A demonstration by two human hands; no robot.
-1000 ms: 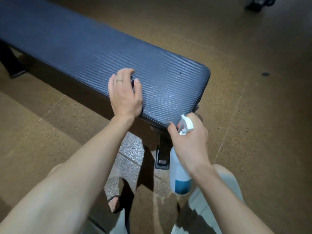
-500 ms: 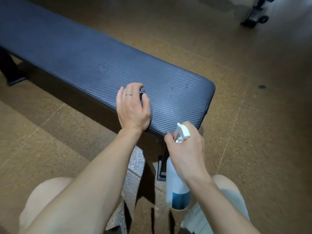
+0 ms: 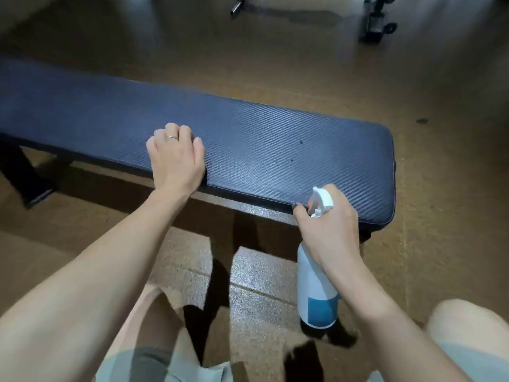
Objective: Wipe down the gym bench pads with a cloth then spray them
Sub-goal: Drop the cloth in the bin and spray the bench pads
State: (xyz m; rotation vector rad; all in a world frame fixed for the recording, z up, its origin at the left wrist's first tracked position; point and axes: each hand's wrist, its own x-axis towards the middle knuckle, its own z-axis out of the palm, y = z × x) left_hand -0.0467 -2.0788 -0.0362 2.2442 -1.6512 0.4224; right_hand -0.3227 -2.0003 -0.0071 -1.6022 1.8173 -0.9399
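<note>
The long dark blue bench pad point(image 3: 261, 150) runs from the left to the right of the view. My left hand point(image 3: 176, 158) rests on its near edge with the fingers curled under; no cloth shows, and what lies under the palm is hidden. My right hand point(image 3: 327, 230) grips the neck of a white spray bottle point(image 3: 315, 293) with a blue label. The bottle is upright just in front of the pad's right end, its white nozzle point(image 3: 321, 201) pointing at the pad. A few dark specks dot the pad near that end.
The bench's black leg point(image 3: 24, 175) stands on the brown floor at the left. Black gym equipment on wheels point(image 3: 378, 23) sits at the far right. My knees are at the bottom of the view.
My left hand has slid left along the pad, away from its right end. My right hand still holds the bottle by the pad's near edge. The camera has tilted up.
</note>
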